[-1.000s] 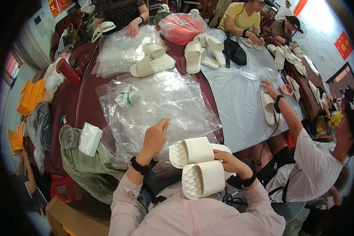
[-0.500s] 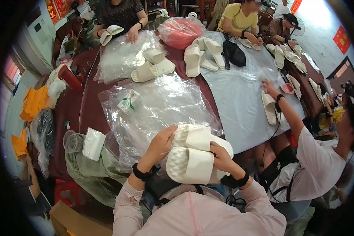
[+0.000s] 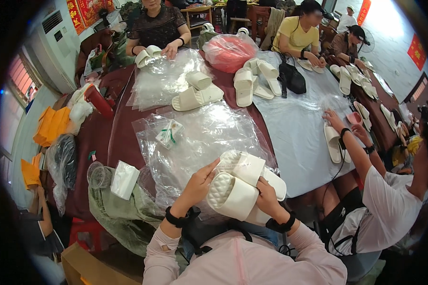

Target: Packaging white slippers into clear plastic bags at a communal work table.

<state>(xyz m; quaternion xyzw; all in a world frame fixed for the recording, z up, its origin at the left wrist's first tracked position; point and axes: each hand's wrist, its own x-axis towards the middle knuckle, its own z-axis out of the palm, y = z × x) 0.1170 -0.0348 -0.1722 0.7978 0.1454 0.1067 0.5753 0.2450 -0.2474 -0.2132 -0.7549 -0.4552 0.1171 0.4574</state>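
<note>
A pair of white slide slippers (image 3: 237, 194) is held in front of my chest, side by side, with quilted-looking insoles and broad straps. My left hand (image 3: 199, 182) grips the left edge of the pair, some of its fingers out of sight behind it. My right hand (image 3: 267, 194) is closed on the pair near the right side of the straps. Just beyond the slippers lie clear plastic bags (image 3: 209, 128), spread flat on the table. A small white-and-green packet (image 3: 169, 134) rests on these bags.
Another white pair (image 3: 197, 97) sits on the table ahead. A white tissue pack (image 3: 124, 180) and a clear plastic cup (image 3: 99, 176) stand at the left. A red plastic bundle (image 3: 230, 52) lies farther back. Co-workers sit across and at the right, one arm (image 3: 354, 140) reaching onto the grey-covered table.
The view has shifted, so the scene sits lower and to the right. The slippers in my hands have tilted, showing more of their insoles. At the right, the co-worker's second hand now shows.
</note>
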